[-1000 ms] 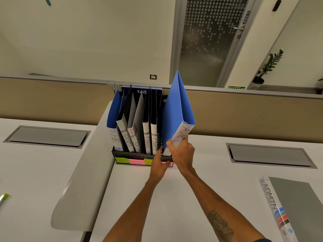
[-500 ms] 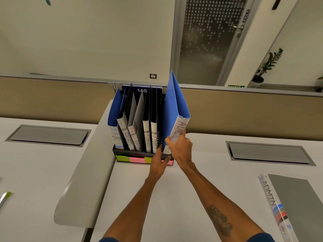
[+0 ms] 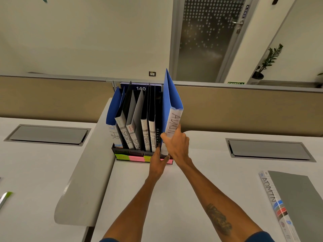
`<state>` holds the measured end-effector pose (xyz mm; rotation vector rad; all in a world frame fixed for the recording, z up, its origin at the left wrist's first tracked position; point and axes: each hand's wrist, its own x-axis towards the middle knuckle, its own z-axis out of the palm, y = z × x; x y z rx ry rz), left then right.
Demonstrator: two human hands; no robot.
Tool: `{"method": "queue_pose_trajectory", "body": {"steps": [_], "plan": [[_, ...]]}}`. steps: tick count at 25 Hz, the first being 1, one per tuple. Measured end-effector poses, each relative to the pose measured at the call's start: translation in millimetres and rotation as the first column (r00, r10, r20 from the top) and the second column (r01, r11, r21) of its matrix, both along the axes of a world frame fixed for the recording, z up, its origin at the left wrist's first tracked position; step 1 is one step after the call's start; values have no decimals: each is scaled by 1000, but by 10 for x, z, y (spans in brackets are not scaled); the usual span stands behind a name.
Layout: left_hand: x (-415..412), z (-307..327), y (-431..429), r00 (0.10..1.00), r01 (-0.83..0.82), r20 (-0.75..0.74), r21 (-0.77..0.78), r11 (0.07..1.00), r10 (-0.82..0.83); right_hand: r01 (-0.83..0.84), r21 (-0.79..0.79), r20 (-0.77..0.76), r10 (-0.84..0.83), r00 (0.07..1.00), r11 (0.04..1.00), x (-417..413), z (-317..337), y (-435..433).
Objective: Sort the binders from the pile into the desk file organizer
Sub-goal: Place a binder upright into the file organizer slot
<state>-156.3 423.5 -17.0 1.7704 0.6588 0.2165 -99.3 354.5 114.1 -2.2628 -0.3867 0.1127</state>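
Binder point(image 3: 173, 105), blue, white spine marked ADMIN, is stood tilted in the organizer's point(image 3: 122, 151) rightmost slot and pinched at the spine by right hand point(image 3: 176, 145). Left hand point(image 3: 158, 163) is laid straight-fingered on the organizer front. Its foot is hidden by both hands. Counted upright beside it: one HR, two SPORTS, two FINANCE. One grey binder point(image 3: 297, 198) lies flat near right, cut off.

Both arms reach far. The right hand point(image 3: 176, 145) grips the binder point(image 3: 172, 102); the left hand point(image 3: 158, 163), fingers straight, sits just below it.
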Motion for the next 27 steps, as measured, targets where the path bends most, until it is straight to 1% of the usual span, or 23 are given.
{"method": "queue_pose_trajectory", "body": {"steps": [3,5,11,13,17,18,22,25,27], "plan": [[28,-3,-13,1000,-4,14,-46,999,5,-51,14,-22,51,998,999,49,44,-35],[23,35,-26,1000,0,6,-40,999,1,-66,52,-27,68,997,996,56,54,-77],[1,129,-4,1000,-2,29,-67,998,4,-30,132,-40,35,999,991,103,110,-73],[12,135,2,1000,-3,20,-39,999,4,-35,142,-50,42,998,989,71,77,-52],[57,165,6,999,12,-40,95,995,-8,-34,156,-74,46,996,987,46,6,-4],[78,170,10,999,1,-47,106,994,5,-32,152,-78,44,996,988,48,-9,14],[102,143,8,997,-35,-60,58,998,38,-37,148,-73,48,996,988,48,-75,52],[91,91,24,996,7,-85,116,993,3,-2,139,-108,17,994,990,77,-122,52],[89,65,31,995,15,-98,162,987,1,-15,111,-126,30,992,994,101,-170,63]]}}
